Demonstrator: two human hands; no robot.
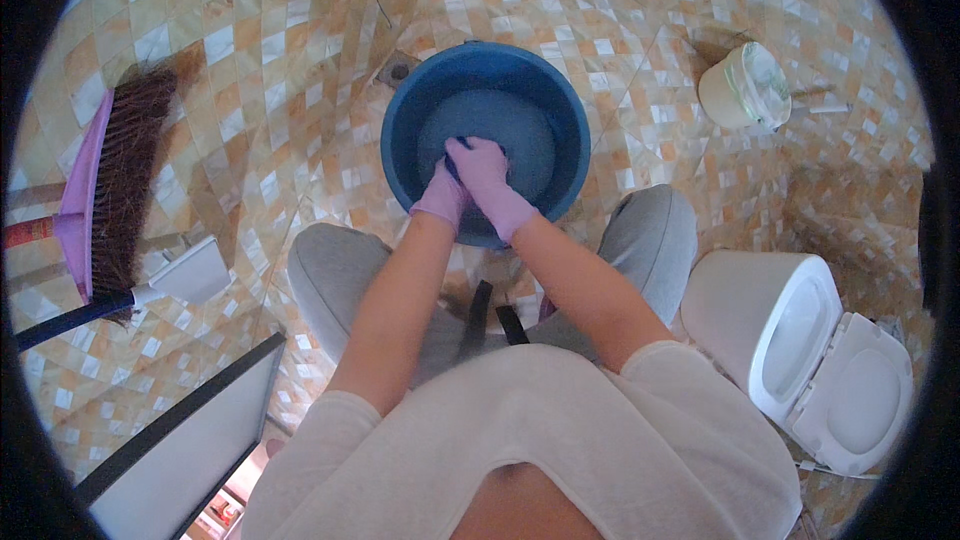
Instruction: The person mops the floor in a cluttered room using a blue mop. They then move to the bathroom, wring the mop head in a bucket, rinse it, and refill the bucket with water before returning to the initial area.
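A round blue plastic tub (579, 165) stands on the tiled floor between my knees, with cloudy-looking water (517, 116) in it. Both of my hands, in pink rubber gloves, are together inside the tub near its front wall. My right hand (482, 163) lies over the top, fingers curled around a small dark blue item (451, 165), apparently a cloth. Lower and to the left, my left hand (441, 191) presses against the same item, its fingers mostly hidden by the right hand. Most of the item is covered by the gloves.
At left are a broom (127, 187) with dark bristles and a white-headed tool (191, 270) with a dark handle. A floor drain (397, 71) sits behind the tub. On the right stand a lined bin (735, 90) and a toilet (739, 307) with raised lid. A door (187, 439) is lower left.
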